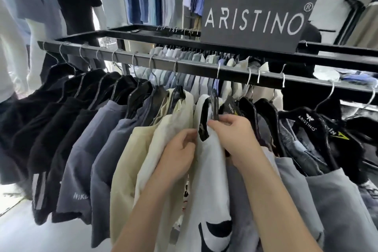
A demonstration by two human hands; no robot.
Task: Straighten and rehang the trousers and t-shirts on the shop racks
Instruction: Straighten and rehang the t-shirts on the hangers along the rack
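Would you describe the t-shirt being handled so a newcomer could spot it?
Find the grey ARISTINO sign atop the black rack; the front rail runs below it. There the white t-shirt hangs between cream tops and grey ones; only it is plain white with a big black print.

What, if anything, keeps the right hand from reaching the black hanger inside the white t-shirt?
Likely yes. The right hand pinches the white t-shirt at its collar, right beside the black hanger, and nothing lies between them.
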